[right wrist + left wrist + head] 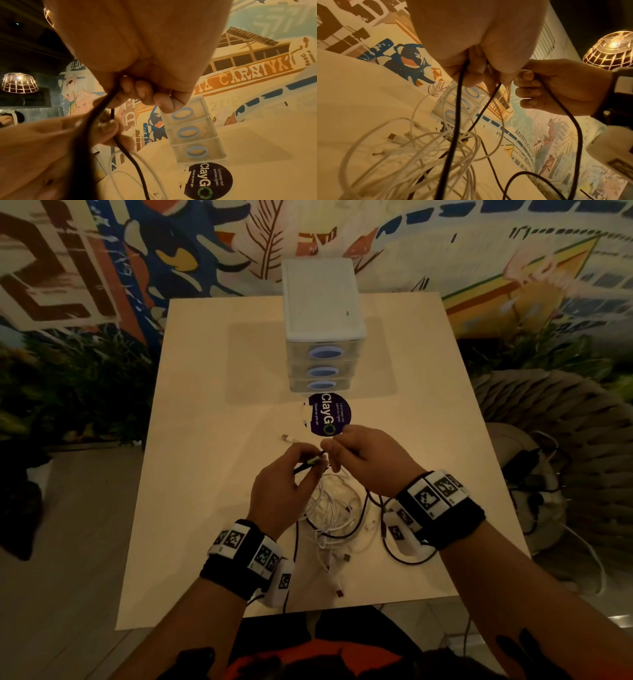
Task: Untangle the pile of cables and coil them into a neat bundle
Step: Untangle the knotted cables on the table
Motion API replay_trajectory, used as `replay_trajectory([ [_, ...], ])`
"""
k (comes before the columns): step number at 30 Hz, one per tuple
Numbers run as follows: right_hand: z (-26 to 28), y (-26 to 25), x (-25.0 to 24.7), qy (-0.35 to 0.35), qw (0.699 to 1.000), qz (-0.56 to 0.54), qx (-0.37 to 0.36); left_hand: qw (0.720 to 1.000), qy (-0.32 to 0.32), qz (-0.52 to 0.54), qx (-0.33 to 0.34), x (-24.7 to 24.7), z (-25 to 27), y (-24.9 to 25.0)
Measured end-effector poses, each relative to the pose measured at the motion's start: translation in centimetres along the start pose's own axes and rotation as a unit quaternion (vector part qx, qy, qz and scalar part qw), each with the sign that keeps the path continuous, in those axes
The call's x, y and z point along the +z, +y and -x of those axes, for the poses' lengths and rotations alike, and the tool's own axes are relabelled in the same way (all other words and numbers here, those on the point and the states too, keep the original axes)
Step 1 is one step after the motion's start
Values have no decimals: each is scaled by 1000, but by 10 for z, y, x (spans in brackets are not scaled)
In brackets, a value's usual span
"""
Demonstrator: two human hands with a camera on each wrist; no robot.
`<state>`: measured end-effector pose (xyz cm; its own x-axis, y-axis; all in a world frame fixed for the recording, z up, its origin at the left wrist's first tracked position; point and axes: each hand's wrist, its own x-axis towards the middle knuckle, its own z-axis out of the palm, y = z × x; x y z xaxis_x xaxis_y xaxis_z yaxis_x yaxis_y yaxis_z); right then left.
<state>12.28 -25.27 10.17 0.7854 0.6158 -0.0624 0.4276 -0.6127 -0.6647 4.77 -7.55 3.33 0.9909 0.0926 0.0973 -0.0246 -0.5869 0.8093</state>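
A painted mural (191, 251) fills the top of the frame, all blues, oranges and creams, with a boat lettered in orange at the right of the right-wrist view. Below it, centre frame, stands a pale square table (212, 474) carrying a small white three-drawer unit (323, 313) with blue oval pulls and a round dark "ClayGo" sticker (330, 414). Grey floor (68, 542) shows lower left. Dark foliage (75, 392) sits mid-left; a woven rope chair (555, 412) mid-right. A lit wire-cage lamp (611, 48) glows upper right in the left-wrist view.
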Motion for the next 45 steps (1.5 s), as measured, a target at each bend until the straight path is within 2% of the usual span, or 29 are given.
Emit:
replay_trajectory([
  [4,5,3,0,15,999,-44,-21,998,-24,-65,-12,7,0,-16],
  [8,10,2,-8,14,996,-88,-12,998,-11,-54,-10,11,0,-26],
  [13,12,2,-13,66,988,-142,-6,998,-4,-63,-27,19,-2,-45],
  [17,15,11,-18,78,987,-137,18,996,-26,-64,-64,12,-7,-48],
  [21,17,24,-23,46,998,-22,48,993,-52,-29,-105,2,-12,-45],
  [25,17,29,-27,16,997,16,68,981,-90,66,-160,-2,-14,-38],
  [30,13,25,-26,-12,986,-14,163,980,-106,73,-153,-3,-13,-34],
  [33,5,19,-14,-57,984,-15,168,982,-113,64,-135,1,-12,-35],
  [37,-5,13,0,-71,987,22,142,985,-94,64,-126,2,-13,-29],
  [42,-1,27,-7,-34,990,41,130,980,-23,91,-178,-4,-12,-36],
  [45,8,41,-15,40,990,-16,138,975,8,101,-199,-6,-12,-37],
])
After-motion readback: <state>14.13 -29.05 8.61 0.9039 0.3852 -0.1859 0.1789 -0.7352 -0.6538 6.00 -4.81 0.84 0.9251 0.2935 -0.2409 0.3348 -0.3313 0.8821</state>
